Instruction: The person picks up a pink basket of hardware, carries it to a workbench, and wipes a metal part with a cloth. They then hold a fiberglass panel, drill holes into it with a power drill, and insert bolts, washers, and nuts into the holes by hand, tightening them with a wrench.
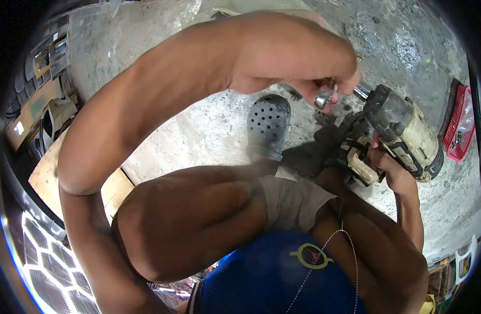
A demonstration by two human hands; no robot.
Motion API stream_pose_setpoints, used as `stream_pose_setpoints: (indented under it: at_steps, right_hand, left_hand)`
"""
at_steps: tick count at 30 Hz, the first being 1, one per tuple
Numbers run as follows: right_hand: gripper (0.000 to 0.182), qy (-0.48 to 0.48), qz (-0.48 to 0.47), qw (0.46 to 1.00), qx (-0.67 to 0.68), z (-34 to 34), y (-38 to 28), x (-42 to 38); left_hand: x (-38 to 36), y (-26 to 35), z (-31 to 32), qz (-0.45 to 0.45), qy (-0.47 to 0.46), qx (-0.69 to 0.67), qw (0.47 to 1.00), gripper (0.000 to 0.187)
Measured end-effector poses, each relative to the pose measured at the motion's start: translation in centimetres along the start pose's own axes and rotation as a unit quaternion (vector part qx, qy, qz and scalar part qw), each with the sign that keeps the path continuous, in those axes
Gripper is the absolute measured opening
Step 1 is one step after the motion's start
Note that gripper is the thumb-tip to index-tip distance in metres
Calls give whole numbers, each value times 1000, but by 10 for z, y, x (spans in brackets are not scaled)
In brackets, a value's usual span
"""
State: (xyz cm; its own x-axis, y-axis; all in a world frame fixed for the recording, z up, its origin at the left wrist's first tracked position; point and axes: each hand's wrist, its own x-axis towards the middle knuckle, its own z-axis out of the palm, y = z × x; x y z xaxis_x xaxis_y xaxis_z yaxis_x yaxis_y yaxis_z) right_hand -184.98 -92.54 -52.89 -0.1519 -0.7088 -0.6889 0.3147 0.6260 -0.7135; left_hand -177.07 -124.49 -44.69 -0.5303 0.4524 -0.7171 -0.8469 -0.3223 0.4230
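Observation:
My left hand [303, 57] reaches across from the left with its fingers curled round a shiny, rounded metal piece [324, 98]. The exact kind of that piece cannot be made out, as the fingers cover most of it. Close by on the right is a worn black-and-cream cordless impact wrench [400, 120], its bright metal nose [362, 91] pointing at my left fingers. Whether nose and metal piece are joined is hidden. My right hand [389, 163] is wrapped round the wrench's handle, with a finger near the trigger.
A grey clog [269, 123] is on my foot on the stained concrete floor [183, 131]. A red plastic basket [460, 123] with small items stands at the far right. Wooden boards [46, 167] and assorted goods line the left side. A beaded chain [355, 251] hangs over my blue shirt.

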Motion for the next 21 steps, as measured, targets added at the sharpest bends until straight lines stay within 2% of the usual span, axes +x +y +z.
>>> stream_pose_setpoints:
  at_steps: [1, 4, 7, 9, 11, 13, 15, 16, 18, 19, 21]
  right_hand:
    - [20, -34, 30, 999, 22, -4, 3, 0]
    - [20, -35, 38, 997, 63, -6, 5, 1]
    - [18, 1, 17, 999, 28, -1, -7, 0]
    - [18, -10, 43, 996, 78, 0, -4, 1]
    - [17, 42, 44, 996, 67, 7, -8, 2]
    - [20, 28, 27, 998, 53, 4, -2, 3]
    - [23, 16, 9, 999, 40, 2, -2, 4]
    - [27, 20, -8, 998, 56, 4, -6, 4]
    - [32, 25, -22, 997, 71, 2, -9, 3]
    - [37, 20, -19, 997, 69, 0, -10, 2]
    - [43, 16, -14, 998, 65, -3, -10, 1]
  left_hand:
    - [0, 0, 0, 0, -1, 0, 1000, 18]
    - [3, -2, 1, 14, 4, 52, 999, 20]
    - [9, -10, 1, -31, 55, 16, 998, 19]
    - [11, -15, 1, -62, 89, -11, 994, 18]
    - [12, -16, 0, -43, 79, -11, 996, 17]
    - [8, -8, 0, -23, 69, -11, 997, 16]
    - [0, 15, 6, -110, 70, 11, 991, 15]
    - [0, 15, 13, -110, 69, 11, 991, 15]
    - [4, 13, 30, -105, 211, 73, 969, 15]
    - [4, 8, 24, -104, 208, 73, 970, 15]
    - [2, -6, 5, -17, 91, 55, 994, 15]
